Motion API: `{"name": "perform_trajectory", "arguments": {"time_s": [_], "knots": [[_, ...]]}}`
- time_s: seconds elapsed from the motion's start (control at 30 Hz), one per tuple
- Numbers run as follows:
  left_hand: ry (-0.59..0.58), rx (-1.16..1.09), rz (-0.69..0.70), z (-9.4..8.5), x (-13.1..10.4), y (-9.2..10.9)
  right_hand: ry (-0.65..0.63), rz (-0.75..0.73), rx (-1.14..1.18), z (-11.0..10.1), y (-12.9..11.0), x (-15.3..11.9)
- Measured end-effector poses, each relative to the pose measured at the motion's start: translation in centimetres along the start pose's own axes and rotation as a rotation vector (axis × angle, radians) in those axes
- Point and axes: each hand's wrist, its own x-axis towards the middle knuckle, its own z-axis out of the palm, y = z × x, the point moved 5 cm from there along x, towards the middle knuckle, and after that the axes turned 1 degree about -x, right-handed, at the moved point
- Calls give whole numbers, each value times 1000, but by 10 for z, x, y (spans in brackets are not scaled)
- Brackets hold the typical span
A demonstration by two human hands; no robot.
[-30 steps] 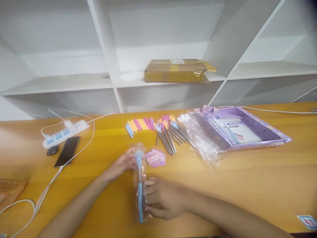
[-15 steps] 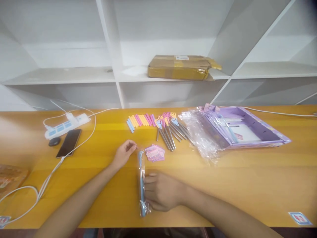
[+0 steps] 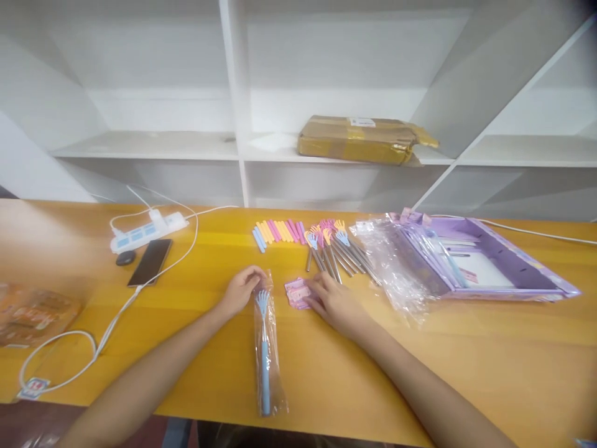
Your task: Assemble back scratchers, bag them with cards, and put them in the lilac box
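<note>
A clear plastic bag (image 3: 275,373) lies upright in view on the table, with a blue-handled back scratcher (image 3: 265,367) inside, its blue claw towards the far end. My left hand (image 3: 245,287) pinches the bag's top edge. My right hand (image 3: 329,298) rests its fingers on the pile of pink cards (image 3: 296,292); whether it grips one is hidden. Behind it lie metal rods with coloured claw heads (image 3: 342,239), and left of these a row of blue, yellow and pink tubes (image 3: 280,231).
Plastic bags (image 3: 396,267) lean against a purple tray (image 3: 517,249) on the right. A power strip (image 3: 148,231), phone (image 3: 150,261) and white cables are on the left. Behind stands a shelf with a taped carton (image 3: 359,140).
My right hand has left the scratcher's handle and moved up and away to the cards. My left hand has come onto the bag's top. The view has shifted a little.
</note>
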Motion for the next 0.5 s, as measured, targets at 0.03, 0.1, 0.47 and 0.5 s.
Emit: {"name": "perform_trajectory", "arguments": {"time_s": [0.03, 0.1, 0.47, 0.5], "knots": [[-18, 5, -1, 1, -1, 1, -10, 13, 35, 2, 1, -1], [-59, 9, 1, 3, -2, 3, -22, 64, 146, 6, 2, -2], [-133, 40, -12, 7, -6, 1, 61, 221, 591, 3, 14, 2], [-129, 43, -15, 7, -6, 1, 75, 221, 600, 2, 16, 2]]}}
